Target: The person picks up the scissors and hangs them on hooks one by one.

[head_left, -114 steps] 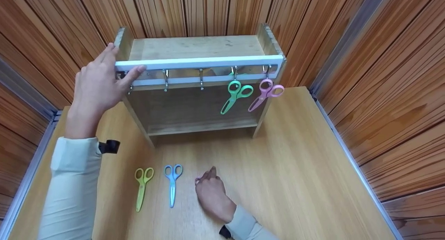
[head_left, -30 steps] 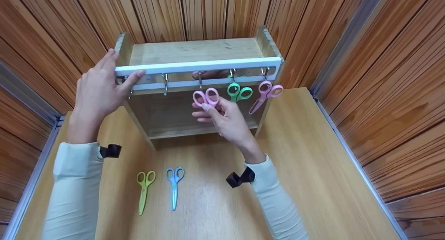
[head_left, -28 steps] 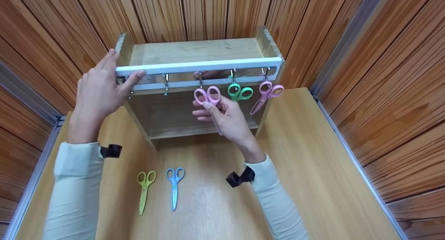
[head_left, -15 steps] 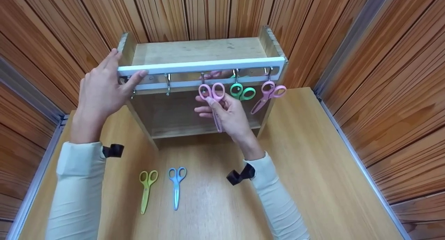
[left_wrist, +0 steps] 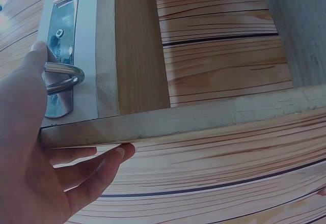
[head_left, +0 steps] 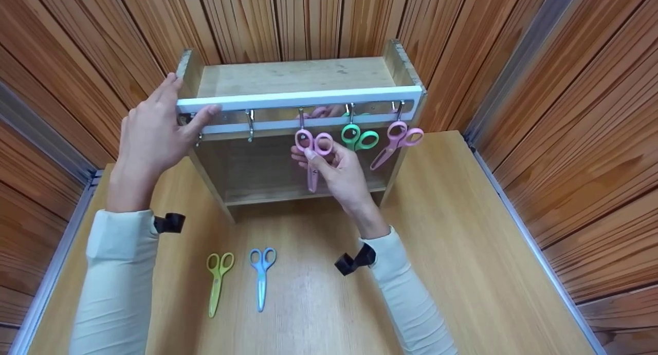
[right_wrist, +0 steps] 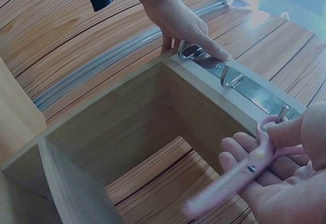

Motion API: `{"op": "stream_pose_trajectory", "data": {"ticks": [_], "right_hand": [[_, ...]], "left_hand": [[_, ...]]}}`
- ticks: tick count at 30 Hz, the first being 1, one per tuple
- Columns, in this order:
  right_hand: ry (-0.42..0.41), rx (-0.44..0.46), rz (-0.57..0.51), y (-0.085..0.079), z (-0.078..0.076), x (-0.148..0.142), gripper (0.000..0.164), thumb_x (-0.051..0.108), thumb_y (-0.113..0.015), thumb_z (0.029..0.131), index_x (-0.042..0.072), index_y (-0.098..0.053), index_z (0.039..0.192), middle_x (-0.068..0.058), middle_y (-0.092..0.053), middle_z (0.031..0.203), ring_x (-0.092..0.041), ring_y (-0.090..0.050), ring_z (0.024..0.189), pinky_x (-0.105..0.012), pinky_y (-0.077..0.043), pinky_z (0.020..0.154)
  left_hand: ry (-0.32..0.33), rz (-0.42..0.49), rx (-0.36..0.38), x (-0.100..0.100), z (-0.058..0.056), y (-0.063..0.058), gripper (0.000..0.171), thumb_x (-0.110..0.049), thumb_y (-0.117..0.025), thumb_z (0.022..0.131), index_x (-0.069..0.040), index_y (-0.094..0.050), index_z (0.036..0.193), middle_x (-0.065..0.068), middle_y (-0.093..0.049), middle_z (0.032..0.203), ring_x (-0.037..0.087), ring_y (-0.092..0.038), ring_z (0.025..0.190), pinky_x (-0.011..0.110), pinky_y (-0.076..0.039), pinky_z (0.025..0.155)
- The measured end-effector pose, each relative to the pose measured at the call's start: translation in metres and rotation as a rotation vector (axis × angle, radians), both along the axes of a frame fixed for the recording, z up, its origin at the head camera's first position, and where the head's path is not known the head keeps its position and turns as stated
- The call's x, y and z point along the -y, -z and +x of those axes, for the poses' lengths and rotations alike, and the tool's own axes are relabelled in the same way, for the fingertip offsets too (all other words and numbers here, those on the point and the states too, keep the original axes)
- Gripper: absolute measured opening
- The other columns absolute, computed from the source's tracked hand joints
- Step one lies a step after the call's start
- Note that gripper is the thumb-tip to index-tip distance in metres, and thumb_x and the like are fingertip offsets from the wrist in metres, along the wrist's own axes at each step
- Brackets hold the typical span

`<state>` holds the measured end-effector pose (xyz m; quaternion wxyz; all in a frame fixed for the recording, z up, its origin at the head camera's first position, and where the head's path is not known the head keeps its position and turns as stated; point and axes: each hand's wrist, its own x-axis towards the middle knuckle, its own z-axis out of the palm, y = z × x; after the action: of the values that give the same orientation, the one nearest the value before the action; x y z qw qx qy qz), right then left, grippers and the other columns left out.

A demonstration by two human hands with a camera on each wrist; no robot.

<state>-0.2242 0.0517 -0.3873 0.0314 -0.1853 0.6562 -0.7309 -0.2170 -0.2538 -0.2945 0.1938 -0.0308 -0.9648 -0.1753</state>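
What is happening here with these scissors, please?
A person's right hand holds pink scissors at the middle hook of a white rail; one handle ring seems to be over the hook. The left hand grips the rail's left end on the wooden shelf. Green scissors and a second pink pair hang from hooks to the right. Yellow-green scissors and blue scissors lie on the table.

The left arm [head_left: 113, 283], in a pale, long sleeve, reaches forward, wrist bare beyond the cuff. Its bare left hand [head_left: 154, 131] shows its back, the thumb [head_left: 204, 117] spread toward the right, well apart from the slightly bent fingers [left_wrist: 97, 175]. The right arm [head_left: 411, 296], sleeved alike, slants in from lower right; its bare right hand [head_left: 344, 175] pinches with the thumb, other fingers loosely curled.
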Motion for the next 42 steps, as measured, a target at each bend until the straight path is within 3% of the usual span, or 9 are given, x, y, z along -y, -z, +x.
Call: {"op": "stream_pose_trajectory", "data": {"ticks": [10, 20, 23, 25, 27, 30, 35, 39, 42], "right_hand": [[0.022, 0.023, 0.007, 0.003, 0.003, -0.007, 0.031, 0.007, -0.061, 0.106, 0.001, -0.063, 0.136, -0.02, -0.07, 0.134, -0.026, -0.07, 0.126, -0.042, -0.052, 0.113], [0.085, -0.008, 0.166, 0.004, 0.02, -0.018, 0.046, 0.014, -0.065, 0.104, 0.004, -0.053, 0.147, -0.013, -0.063, 0.148, -0.026, -0.058, 0.143, -0.037, -0.047, 0.119], [0.082, -0.027, 0.169, 0.002, 0.028, -0.025, 0.049, 0.013, -0.066, 0.104, 0.003, -0.051, 0.149, -0.014, -0.059, 0.151, -0.027, -0.056, 0.144, -0.036, -0.046, 0.12], [0.078, -0.044, 0.156, 0.0, 0.034, -0.03, 0.049, 0.011, -0.066, 0.103, 0.002, -0.05, 0.149, -0.015, -0.057, 0.152, -0.028, -0.055, 0.145, -0.037, -0.045, 0.12], [0.077, -0.068, 0.144, -0.003, 0.039, -0.034, 0.049, 0.008, -0.066, 0.103, 0.0, -0.05, 0.149, -0.017, -0.056, 0.152, -0.03, -0.054, 0.146, -0.039, -0.044, 0.121], [0.08, -0.108, 0.128, -0.008, 0.044, -0.04, 0.05, 0.005, -0.066, 0.102, -0.002, -0.05, 0.149, -0.02, -0.054, 0.153, -0.034, -0.051, 0.148, -0.044, -0.042, 0.122], [0.114, -0.182, 0.117, -0.02, 0.049, -0.051, 0.045, 0.002, -0.064, 0.102, -0.003, -0.053, 0.145, -0.02, -0.058, 0.149, -0.032, -0.056, 0.143, -0.044, -0.045, 0.12], [0.171, -0.243, 0.104, -0.029, 0.05, -0.061, 0.038, 0.003, -0.063, 0.103, -0.003, -0.058, 0.141, -0.017, -0.064, 0.143, -0.026, -0.061, 0.137, -0.036, -0.048, 0.118], [0.224, -0.295, 0.092, -0.036, 0.05, -0.069, 0.034, 0.003, -0.064, 0.103, -0.002, -0.062, 0.137, -0.016, -0.067, 0.138, -0.027, -0.064, 0.133, -0.032, -0.051, 0.114]], "left_hand": [[0.004, -0.001, 0.005, -0.001, 0.0, 0.0, 0.096, -0.077, -0.044, 0.099, -0.008, -0.035, 0.164, 0.015, -0.032, 0.172, 0.026, -0.04, 0.055, 0.036, -0.032, 0.052], [0.003, 0.006, -0.003, -0.003, 0.0, 0.002, 0.095, -0.076, -0.045, 0.099, -0.006, -0.036, 0.163, 0.015, -0.034, 0.171, 0.029, -0.042, 0.057, 0.037, -0.032, 0.053], [-0.005, 0.035, 0.012, -0.005, 0.0, 0.004, 0.095, -0.076, -0.045, 0.099, -0.007, -0.035, 0.164, 0.014, -0.031, 0.173, 0.038, -0.056, 0.074, 0.046, -0.045, 0.064], [-0.01, 0.067, 0.028, -0.006, -0.001, 0.005, 0.096, -0.076, -0.046, 0.098, -0.009, -0.033, 0.165, 0.013, -0.029, 0.174, 0.045, -0.062, 0.098, 0.056, -0.053, 0.083], [-0.011, 0.097, 0.041, -0.006, -0.002, 0.005, 0.095, -0.075, -0.048, 0.098, -0.01, -0.032, 0.165, 0.012, -0.027, 0.175, 0.049, -0.059, 0.12, 0.063, -0.05, 0.101], [-0.011, 0.133, 0.046, -0.006, -0.002, 0.004, 0.095, -0.074, -0.051, 0.098, -0.011, -0.03, 0.166, 0.011, -0.025, 0.176, 0.049, -0.053, 0.135, 0.067, -0.043, 0.113], [-0.053, 0.215, 0.051, -0.009, 0.002, 0.007, 0.102, -0.076, -0.051, 0.096, -0.014, -0.016, 0.169, 0.012, -0.017, 0.177, 0.047, -0.049, 0.142, 0.066, -0.043, 0.113], [-0.1, 0.266, 0.022, -0.014, 0.01, 0.011, 0.104, -0.076, -0.044, 0.098, -0.019, 0.004, 0.17, 0.014, -0.006, 0.177, 0.049, -0.047, 0.14, 0.065, -0.05, 0.101], [-0.114, 0.272, -0.029, -0.017, 0.02, 0.015, 0.099, -0.072, -0.041, 0.102, -0.018, 0.006, 0.169, 0.015, -0.004, 0.176, 0.048, -0.046, 0.139, 0.062, -0.051, 0.091]]}}
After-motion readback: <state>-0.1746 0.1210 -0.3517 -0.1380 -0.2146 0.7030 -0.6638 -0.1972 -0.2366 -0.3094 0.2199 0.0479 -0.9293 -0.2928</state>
